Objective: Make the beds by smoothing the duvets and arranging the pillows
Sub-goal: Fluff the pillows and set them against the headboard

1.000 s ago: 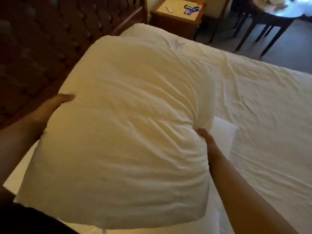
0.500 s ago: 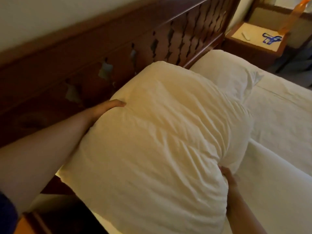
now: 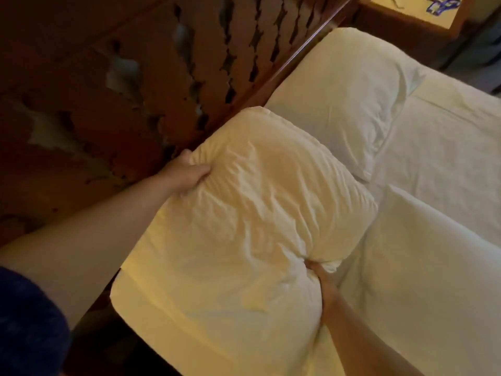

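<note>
centrally, the near pillow (image 3: 244, 226) is held over the head end of the bed, its long edge close along the wooden headboard (image 3: 135, 90) and its open-ended case flap toward the viewer; whether its underside already rests on the mattress cannot be told. the left hand (image 3: 187, 173) grips the headboard-side edge, thumb on top and fingers curled into the fabric. the right hand (image 3: 322, 278) is sunk into a deep dimple on the opposite edge, fingers hidden in the folds, so it appears clamped on the filling though the exact finger pose cannot be seen. just beyond, a second pillow (image 3: 339, 99) lies flat at the head of the bed, its near corner close to the held pillow. the white duvet (image 3: 433, 240) spreads to the right, showing a fold line and light creases. a bedside table (image 3: 385, 17) with a small blue object (image 3: 440, 2) stands at the far corner. risks, as judged: releasing with the right-hand dimple uncorrected would leave the pillow lumpy and creased; setting it down too close to the headboard could let an edge slip into the gap beside the frame; pushing it forward could nudge the second pillow out of line; the pillow could also land on the duvet's top edge and rumple it.
</note>
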### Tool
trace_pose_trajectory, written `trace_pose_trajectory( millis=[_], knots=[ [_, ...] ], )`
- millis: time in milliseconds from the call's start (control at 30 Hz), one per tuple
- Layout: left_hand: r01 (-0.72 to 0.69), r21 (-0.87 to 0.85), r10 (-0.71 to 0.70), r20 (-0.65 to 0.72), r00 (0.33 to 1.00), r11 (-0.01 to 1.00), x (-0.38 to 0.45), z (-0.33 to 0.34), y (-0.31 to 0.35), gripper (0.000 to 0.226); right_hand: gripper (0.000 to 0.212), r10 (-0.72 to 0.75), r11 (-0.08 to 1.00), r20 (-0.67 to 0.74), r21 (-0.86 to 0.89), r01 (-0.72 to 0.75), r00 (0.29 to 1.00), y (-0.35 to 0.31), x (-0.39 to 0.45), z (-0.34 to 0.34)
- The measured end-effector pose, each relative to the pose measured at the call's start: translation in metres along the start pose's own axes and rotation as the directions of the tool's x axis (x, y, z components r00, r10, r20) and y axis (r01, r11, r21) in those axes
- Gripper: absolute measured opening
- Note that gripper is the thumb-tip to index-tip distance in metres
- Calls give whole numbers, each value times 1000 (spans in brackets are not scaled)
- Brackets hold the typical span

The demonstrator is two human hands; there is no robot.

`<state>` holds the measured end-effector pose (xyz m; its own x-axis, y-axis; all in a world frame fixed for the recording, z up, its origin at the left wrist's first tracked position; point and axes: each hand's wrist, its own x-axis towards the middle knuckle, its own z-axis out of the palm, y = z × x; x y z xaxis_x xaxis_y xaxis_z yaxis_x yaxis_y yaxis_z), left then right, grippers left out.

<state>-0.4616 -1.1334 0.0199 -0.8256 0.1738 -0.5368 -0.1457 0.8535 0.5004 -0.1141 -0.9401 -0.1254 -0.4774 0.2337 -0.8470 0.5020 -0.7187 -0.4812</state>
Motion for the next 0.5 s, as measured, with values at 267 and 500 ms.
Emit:
trace_pose_trajectory(
  millis=[267, 500],
  knots=[
    [-33, 411, 94, -129, 987, 911, -9, 18, 3, 62, 106, 62, 991, 97, 109, -73, 993, -9, -8, 1],
    [-61, 338, 119, -153, 981, 939, 3, 31, 36, 74, 74, -114, 927, 12, 362, 102, 993, -30, -15, -1]
  ],
)
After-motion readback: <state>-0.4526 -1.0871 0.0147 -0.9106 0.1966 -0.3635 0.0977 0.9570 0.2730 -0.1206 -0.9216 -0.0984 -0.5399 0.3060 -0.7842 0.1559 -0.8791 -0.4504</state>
